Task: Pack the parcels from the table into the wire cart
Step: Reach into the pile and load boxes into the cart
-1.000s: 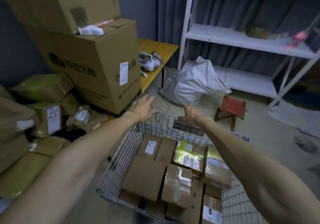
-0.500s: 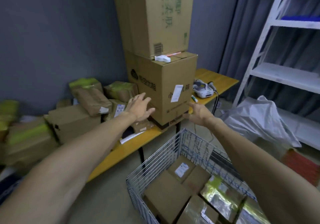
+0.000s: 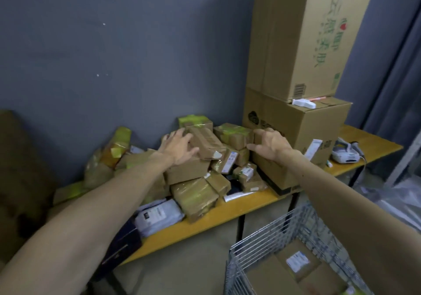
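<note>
Parcels (image 3: 196,194) lie heaped on the table (image 3: 205,223); those at far left are blurred and cut off. Your left hand (image 3: 177,146) lies spread wide against a long taped parcel (image 3: 206,145) atop the heap. Your right hand (image 3: 270,145) hovers splayed beside it, holding nothing; whether its fingertips touch anything is unclear. The wire cart (image 3: 262,245) is cropped at bottom right.

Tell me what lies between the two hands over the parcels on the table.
In the head view, a long tape-wrapped brown parcel lies tilted between the left hand and the right hand. A green-taped parcel sits just behind it.
</note>
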A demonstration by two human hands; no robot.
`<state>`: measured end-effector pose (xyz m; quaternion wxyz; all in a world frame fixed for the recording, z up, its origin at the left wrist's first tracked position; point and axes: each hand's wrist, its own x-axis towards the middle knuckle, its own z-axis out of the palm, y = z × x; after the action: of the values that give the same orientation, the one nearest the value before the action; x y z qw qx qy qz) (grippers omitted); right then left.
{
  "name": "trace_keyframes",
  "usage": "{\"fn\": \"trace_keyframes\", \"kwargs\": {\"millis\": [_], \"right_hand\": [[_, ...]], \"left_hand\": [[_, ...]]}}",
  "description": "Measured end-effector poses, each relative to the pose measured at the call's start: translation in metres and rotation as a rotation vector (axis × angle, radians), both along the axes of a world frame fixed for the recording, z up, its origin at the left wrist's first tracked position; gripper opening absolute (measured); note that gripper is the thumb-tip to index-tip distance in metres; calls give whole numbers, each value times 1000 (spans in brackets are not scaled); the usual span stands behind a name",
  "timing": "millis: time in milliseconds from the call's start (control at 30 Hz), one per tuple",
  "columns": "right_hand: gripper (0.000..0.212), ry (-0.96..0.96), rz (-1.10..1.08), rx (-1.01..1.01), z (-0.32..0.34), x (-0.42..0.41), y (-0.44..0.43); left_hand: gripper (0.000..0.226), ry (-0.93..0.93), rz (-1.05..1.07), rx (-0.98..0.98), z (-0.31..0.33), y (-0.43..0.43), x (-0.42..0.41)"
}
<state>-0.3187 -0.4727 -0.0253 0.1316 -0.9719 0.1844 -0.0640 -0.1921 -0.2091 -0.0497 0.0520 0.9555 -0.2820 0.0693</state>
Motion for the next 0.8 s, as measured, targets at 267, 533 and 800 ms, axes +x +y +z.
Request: {"fn": "trace_keyframes", "kwargs": {"millis": [267, 533, 800], "right_hand": [[73, -19, 80, -44, 16, 66, 91], [75, 28, 167, -77, 8, 139, 132], [80, 9, 296, -85, -1, 235, 146]], "left_hand": [[57, -2, 94, -23, 7, 103, 41], [61, 22, 181, -20, 0, 151, 80], [61, 19, 297, 27, 1, 171, 133]]}}
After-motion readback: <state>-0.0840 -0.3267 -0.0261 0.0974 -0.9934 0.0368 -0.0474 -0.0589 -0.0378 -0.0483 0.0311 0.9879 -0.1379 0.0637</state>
